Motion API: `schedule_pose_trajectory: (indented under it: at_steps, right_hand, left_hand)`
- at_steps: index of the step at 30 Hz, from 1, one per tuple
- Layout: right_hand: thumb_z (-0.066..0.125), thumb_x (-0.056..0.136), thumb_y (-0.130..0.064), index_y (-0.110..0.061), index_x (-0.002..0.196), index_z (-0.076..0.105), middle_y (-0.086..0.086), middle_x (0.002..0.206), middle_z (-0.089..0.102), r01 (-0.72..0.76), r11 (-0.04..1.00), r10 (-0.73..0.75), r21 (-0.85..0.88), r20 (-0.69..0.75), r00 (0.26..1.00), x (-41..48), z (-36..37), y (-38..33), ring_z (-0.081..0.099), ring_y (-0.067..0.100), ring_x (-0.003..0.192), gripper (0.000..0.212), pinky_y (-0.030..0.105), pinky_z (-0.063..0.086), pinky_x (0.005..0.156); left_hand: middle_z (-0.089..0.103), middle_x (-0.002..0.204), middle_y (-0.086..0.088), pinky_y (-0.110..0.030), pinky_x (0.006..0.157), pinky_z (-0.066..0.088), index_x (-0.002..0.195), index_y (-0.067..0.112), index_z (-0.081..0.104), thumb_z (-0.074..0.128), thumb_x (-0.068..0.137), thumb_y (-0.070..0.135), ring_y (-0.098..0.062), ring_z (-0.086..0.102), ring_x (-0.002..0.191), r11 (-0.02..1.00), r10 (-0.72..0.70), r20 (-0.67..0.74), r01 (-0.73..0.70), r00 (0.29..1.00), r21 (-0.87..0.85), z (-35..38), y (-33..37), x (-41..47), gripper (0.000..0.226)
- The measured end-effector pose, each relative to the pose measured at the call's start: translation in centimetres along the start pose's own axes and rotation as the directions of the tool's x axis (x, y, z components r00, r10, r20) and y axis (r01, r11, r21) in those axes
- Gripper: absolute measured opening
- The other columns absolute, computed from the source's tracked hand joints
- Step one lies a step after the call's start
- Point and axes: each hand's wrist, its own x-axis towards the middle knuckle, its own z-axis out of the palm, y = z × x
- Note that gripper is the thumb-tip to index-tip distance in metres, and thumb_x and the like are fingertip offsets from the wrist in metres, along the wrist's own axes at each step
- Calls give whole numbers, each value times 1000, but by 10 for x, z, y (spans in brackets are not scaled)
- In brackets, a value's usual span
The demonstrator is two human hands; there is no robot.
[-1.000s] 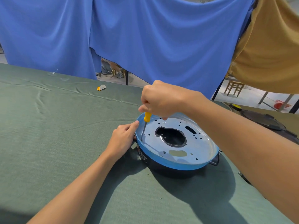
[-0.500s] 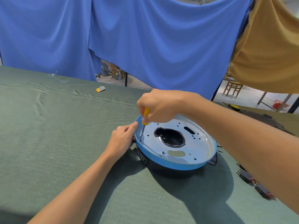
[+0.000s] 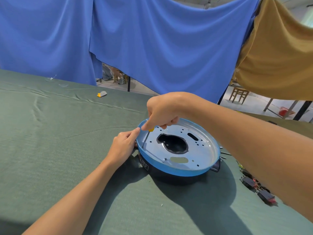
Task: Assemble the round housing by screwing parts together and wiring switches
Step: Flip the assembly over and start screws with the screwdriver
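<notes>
The round housing [image 3: 199,150] lies on the green cloth, a silver metal plate with a blue rim on a dark body, with a large cut-out in its middle. My right hand [image 3: 162,111] grips a yellow-handled screwdriver [image 3: 147,134], whose tip stands in the plate near the left rim. My left hand [image 3: 124,144] rests against the housing's left edge, its fingers curled on the rim. Black switches with wires [image 3: 257,188] lie on the cloth to the right, partly behind my right forearm.
The green cloth-covered table [image 3: 59,150] stretches left and toward me. A small yellow and grey piece [image 3: 102,94] lies far back on it. Blue and tan sheets hang behind the table. A wooden stool [image 3: 239,94] stands beyond.
My right hand has sunk lower over the screwdriver, so less of the yellow handle shows. The view has tilted down, and the switches at the right have come into sight. My left hand stays on the rim.
</notes>
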Motion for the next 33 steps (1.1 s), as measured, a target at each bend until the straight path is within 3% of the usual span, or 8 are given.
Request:
schedule_pose_trajectory:
  at_steps: [4, 9, 12, 16, 19, 25, 30, 33]
  right_hand:
    - [62, 91, -27, -17, 100, 70, -3, 73, 56, 192, 897, -263, -398, -132, 956, -9, 1, -7, 51, 16, 65, 15, 22, 32, 44]
    - [65, 87, -22, -17, 87, 74, -6, 61, 56, 319, 876, -401, -362, -177, 899, -2, 2, -5, 44, 9, 57, 10, 16, 35, 43]
    - [61, 88, -26, -9, 69, 66, -3, 49, 44, 257, 918, -327, -303, -209, 921, 4, 5, -3, 40, 13, 54, 26, 20, 30, 39]
    - [57, 84, -20, -8, 57, 64, 2, 48, 60, 87, 992, -102, -93, -175, 979, 15, 6, 1, 56, 23, 56, 30, 21, 39, 45]
    - [58, 88, -32, -9, 58, 62, -3, 41, 58, 61, 996, -67, -65, -99, 993, 16, 3, 0, 48, 15, 40, 38, 18, 37, 41]
    - [62, 91, -33, -9, 101, 67, 10, 87, 70, 156, 970, -161, -189, -15, 987, 6, -6, 1, 57, 21, 67, 27, 21, 36, 46]
    - [58, 93, -33, -13, 70, 63, -5, 57, 66, 151, 964, -187, -221, -154, 970, 6, -3, 5, 54, 6, 61, 31, 21, 36, 45]
    - [50, 97, -31, -13, 60, 50, -2, 48, 58, 141, 977, -171, -162, -189, 967, 10, 3, 6, 56, 17, 64, 42, 26, 37, 49]
  left_hand:
    - [46, 41, 10, -13, 42, 31, 43, 27, 56, 48, 102, 38, -3, 37, 40, 1000, -2, -5, 2, 1000, -17, 1, 0, 0, 60]
    - [45, 43, 11, -11, 43, 30, 43, 26, 49, 49, 101, 38, -3, 37, 41, 1000, 15, -24, -16, 1000, -3, 0, -2, 3, 60]
    - [40, 41, 12, -12, 42, 28, 42, 24, 44, 49, 101, 38, -5, 34, 41, 999, 32, -23, -32, 999, 29, 0, -4, 4, 60]
    - [47, 46, 7, -16, 45, 32, 61, 2, 56, 49, 100, 38, -7, 39, 45, 1000, 10, -32, -10, 999, 24, 1, -7, 6, 53]
    - [44, 44, 8, -16, 44, 31, 49, 15, 48, 50, 98, 41, -8, 38, 43, 1000, 11, -21, -11, 1000, 8, 1, -7, 6, 56]
    - [44, 42, 10, -16, 44, 30, 51, 17, 52, 50, 100, 39, -5, 36, 42, 999, 16, -35, -14, 999, 45, 1, -8, 6, 54]
    - [48, 48, 7, -19, 46, 31, 64, 2, 57, 49, 97, 44, -7, 39, 46, 999, 28, -34, -27, 999, 26, 1, -10, 7, 54]
    - [47, 50, 7, -20, 46, 30, 65, 0, 56, 49, 99, 42, -8, 38, 47, 999, 17, -30, -16, 999, 36, 1, -10, 7, 54]
